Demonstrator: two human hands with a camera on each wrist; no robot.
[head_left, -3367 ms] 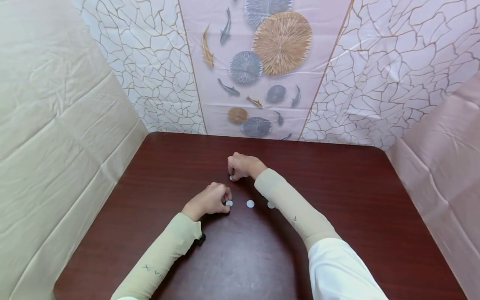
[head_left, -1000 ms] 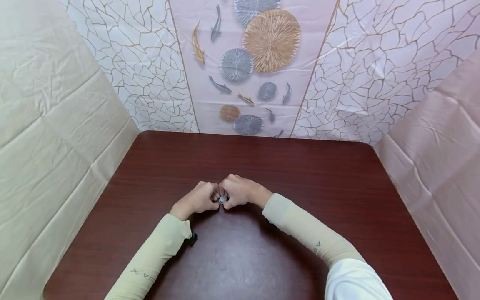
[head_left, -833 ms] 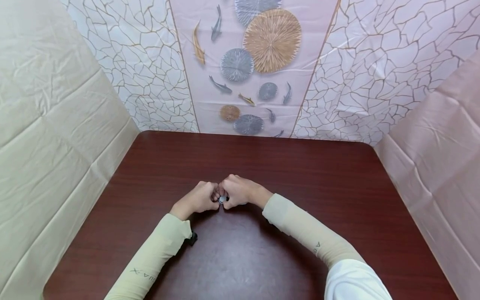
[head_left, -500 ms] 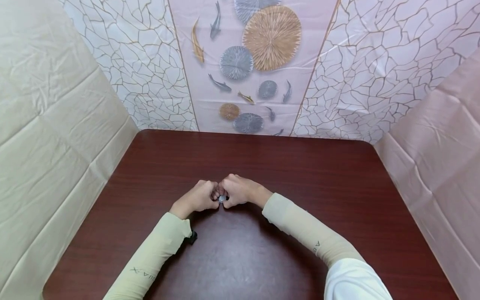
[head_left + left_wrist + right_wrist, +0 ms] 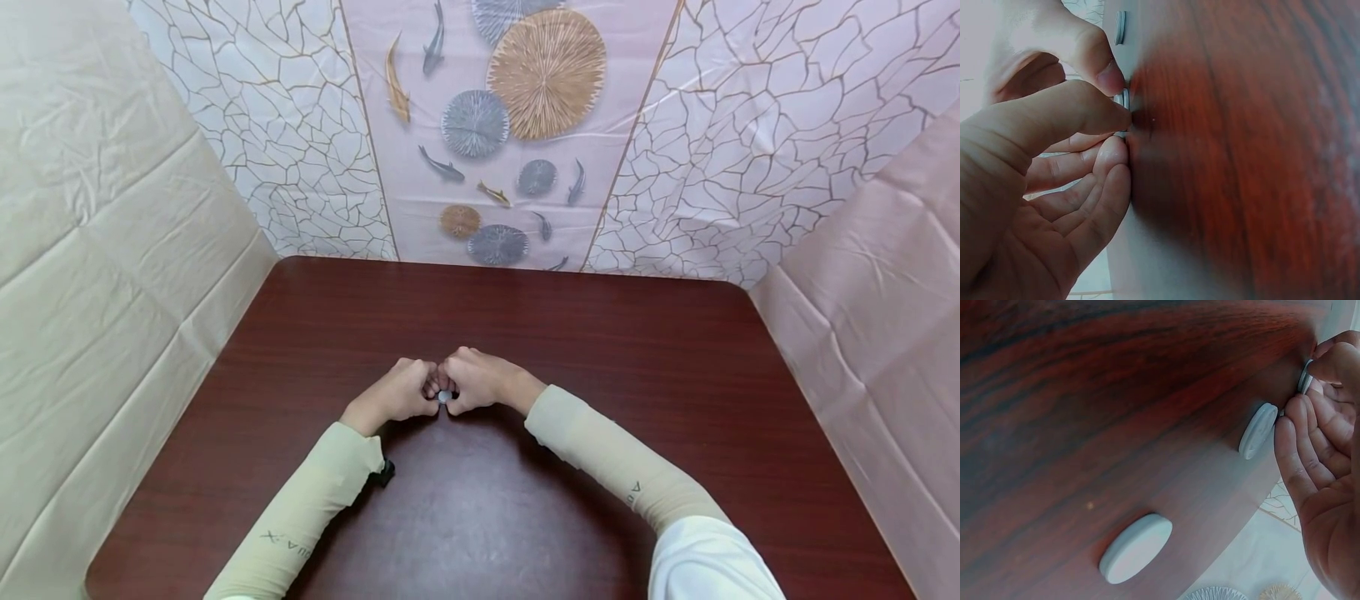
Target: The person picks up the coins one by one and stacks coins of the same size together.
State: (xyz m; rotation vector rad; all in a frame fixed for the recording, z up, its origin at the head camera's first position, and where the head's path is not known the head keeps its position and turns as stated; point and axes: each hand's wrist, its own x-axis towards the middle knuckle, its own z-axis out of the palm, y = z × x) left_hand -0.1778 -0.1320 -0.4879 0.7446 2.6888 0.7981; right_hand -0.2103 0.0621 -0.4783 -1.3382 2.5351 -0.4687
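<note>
In the head view, my left hand (image 5: 397,390) and right hand (image 5: 482,381) meet over the middle of the table, fingertips close together around a small white disc (image 5: 445,397). Curled thumb and fingers pinch the disc from both sides. The left wrist view shows the disc edge (image 5: 1125,99) between the thumbs, right at the tabletop, with a dark line along its rim; much of it is hidden by fingers. From the right wrist, the pinched disc (image 5: 1305,377) shows beyond a second white disc (image 5: 1258,431), which lies beside my right fingertips.
A further white disc (image 5: 1136,549) lies flat on the dark red wooden table (image 5: 465,508), nearer the right wrist camera. Patterned cloth (image 5: 480,192) hangs behind the table, and pale cloth walls (image 5: 127,275) stand at its sides.
Since 3.4 seconds ago, my right hand has brought its disc nearer and down to my left hand's disc. Over the last second both hands stay nearly still.
</note>
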